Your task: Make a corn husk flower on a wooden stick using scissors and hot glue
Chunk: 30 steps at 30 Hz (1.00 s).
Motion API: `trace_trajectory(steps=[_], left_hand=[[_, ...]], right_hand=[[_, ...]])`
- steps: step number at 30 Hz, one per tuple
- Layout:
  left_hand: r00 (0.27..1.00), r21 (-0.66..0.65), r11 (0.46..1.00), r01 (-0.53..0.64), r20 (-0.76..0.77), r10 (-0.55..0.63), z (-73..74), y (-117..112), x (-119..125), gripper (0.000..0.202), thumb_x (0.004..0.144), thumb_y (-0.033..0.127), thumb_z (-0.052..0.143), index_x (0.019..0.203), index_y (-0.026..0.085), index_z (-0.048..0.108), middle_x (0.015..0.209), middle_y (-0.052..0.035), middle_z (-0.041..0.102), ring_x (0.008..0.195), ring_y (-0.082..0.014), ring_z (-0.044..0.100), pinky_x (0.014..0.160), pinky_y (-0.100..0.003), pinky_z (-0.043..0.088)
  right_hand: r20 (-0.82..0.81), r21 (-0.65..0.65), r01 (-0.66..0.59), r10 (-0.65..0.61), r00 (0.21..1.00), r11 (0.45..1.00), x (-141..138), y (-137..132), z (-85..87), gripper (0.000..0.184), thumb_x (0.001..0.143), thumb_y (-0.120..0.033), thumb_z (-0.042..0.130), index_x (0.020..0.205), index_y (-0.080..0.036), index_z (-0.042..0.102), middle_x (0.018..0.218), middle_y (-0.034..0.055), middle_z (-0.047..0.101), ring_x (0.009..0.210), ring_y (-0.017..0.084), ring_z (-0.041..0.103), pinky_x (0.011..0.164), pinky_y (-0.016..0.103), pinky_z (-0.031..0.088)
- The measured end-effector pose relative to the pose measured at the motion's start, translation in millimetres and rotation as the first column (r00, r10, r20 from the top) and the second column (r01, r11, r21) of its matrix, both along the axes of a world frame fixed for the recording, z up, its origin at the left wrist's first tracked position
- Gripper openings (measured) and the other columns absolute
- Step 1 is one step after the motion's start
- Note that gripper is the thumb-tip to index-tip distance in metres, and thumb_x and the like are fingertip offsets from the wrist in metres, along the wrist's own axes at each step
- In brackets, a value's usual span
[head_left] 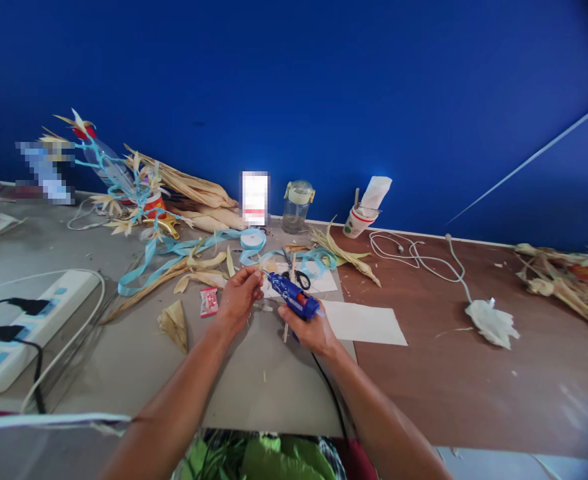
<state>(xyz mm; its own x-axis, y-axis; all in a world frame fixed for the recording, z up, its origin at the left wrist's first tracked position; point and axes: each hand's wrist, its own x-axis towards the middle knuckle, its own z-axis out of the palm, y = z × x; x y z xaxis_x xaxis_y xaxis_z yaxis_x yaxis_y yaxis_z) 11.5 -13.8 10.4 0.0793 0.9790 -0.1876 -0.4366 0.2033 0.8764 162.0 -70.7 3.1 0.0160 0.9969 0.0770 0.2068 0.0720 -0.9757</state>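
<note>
While the right hand (315, 330) wraps the body of a blue glue gun (290, 291), fingers closed firmly around it, the nozzle (268, 274) points toward the left hand (241, 295). Left thumb and fingers drawn together in a pinch; whatever sits between them too small to make out. Gun held above the tabletop (259, 400), nozzle close to the left fingertips; contact cannot be told. Step in hand, by my reading: gluing, or lining up to glue. Next move would call for a steady nozzle and skin clear of the hot tip. Just beyond the gun, black-handled scissors (299, 277); to its right, white paper (367, 323). Left of the left hand, a red packet (209, 302). Farther back: blue ribbon roll (253, 238), dried husks (194, 190), lidded jar (298, 212), paper cup (358, 223).
</note>
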Motion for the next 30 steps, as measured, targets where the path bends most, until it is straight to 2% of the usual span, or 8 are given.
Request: trace_trajectory(steps=[14, 30], left_hand=[[1.0, 0.002, 1.0, -0.01, -0.019, 0.01, -0.6, 0.3, 0.4, 0.019, 0.066, 0.027, 0.072, 0.067, 0.015, 0.056, 0.059, 0.0057, 0.048, 0.044, -0.0019, 0.033, 0.046, -0.017, 0.032], [0.999, 0.004, 1.0, 0.006, 0.041, -0.006, -3.7, 1.4, -0.7, 0.019, 0.066, 0.025, 0.073, 0.07, 0.015, 0.056, 0.059, 0.0058, 0.048, 0.044, -0.0015, 0.034, 0.047, -0.017, 0.032]], right_hand=[[0.06, 0.03, 0.025, -0.027, 0.998, 0.999, 0.1, 1.1, -9.6, 0.024, 0.072, -0.04, 0.065, 0.067, -0.018, 0.058, 0.057, -0.002, 0.052, 0.054, 0.012, 0.042, 0.051, 0.023, 0.038], [0.131, 0.023, -0.007, 0.004, 0.991, 1.0, 0.7, 0.6, -5.9, 0.026, 0.075, -0.041, 0.063, 0.073, -0.017, 0.055, 0.062, -0.0018, 0.053, 0.057, 0.011, 0.043, 0.054, 0.023, 0.039]])
